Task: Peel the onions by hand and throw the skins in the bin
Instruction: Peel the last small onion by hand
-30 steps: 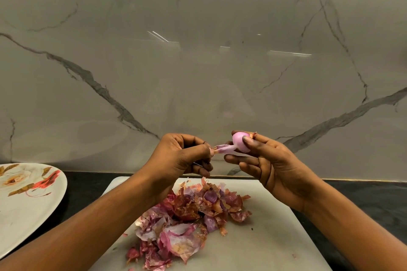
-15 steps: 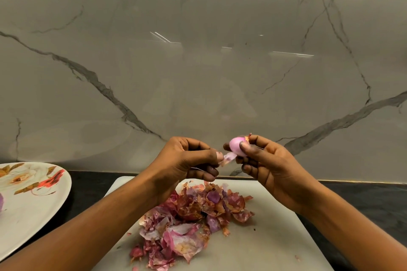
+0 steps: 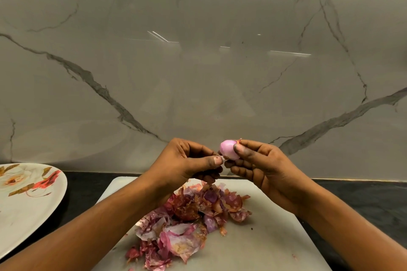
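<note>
Right hand (image 3: 264, 167) pinches the onion (image 3: 229, 149) above the skins (image 3: 193, 222); left hand (image 3: 189, 160), pinching a shred (image 3: 222, 157), could yank the onion loose.

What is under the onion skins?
The skins lie on a white board. The pile covers the board's middle, so anything beneath it cannot be seen.

My right hand's (image 3: 264, 167) thumb and fingers hid the far side and underside of the small onion (image 3: 229, 148), and the pale scrap (image 3: 222, 158) my left hand (image 3: 187, 165) pinched at its end was too small to tell skin from root. The flowered plate (image 3: 33, 215) was cut off by the left edge, and the white board (image 3: 264, 237) ran off the bottom, partly covered by my forearms and the skins (image 3: 187, 222).
</note>
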{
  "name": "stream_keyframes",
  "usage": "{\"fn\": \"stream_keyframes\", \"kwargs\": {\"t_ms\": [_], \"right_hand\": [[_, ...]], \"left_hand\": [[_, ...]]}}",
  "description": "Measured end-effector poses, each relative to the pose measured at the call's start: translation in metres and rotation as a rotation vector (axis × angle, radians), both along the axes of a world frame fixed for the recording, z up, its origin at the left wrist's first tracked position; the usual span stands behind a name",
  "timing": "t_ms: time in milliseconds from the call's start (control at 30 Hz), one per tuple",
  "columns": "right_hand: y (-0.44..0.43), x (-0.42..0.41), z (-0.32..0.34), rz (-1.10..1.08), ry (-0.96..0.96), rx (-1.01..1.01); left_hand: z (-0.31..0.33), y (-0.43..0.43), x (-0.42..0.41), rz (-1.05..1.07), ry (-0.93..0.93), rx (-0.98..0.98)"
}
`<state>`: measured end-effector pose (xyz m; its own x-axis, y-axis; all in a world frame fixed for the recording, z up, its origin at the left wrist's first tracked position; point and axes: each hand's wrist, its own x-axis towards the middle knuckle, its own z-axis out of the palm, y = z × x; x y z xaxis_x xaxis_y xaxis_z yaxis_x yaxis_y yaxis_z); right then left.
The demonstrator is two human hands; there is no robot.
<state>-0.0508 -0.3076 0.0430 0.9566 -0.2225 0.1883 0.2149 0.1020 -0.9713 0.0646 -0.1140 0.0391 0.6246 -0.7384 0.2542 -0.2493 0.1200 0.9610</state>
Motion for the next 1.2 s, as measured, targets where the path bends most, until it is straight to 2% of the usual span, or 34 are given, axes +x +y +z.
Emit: {"fn": "stream_keyframes", "kwargs": {"t_ms": [167, 400, 500, 767, 1200], "right_hand": [[-0.007, -0.002, 0.006, 0.023, -0.042, 0.071], [-0.005, -0.002, -0.001, 0.054, 0.002, -0.174], [-0.007, -0.002, -0.001, 0.037, -0.013, -0.221], [-0.004, -0.002, -0.003, -0.021, -0.022, -0.415], [-0.005, 0.0, -0.01, -0.035, -0.08, -0.563]], "left_hand": [[0.001, 0.001, 0.004, 0.05, -0.019, 0.007], [0.001, 0.001, 0.004, 0.015, -0.068, 0.076], [0.001, 0.0, 0.005, 0.043, -0.036, 0.043], [0.0, 0.0, 0.001, 0.114, -0.096, -0.038], [0.001, -0.001, 0.0, 0.14, -0.103, -0.025]]}}
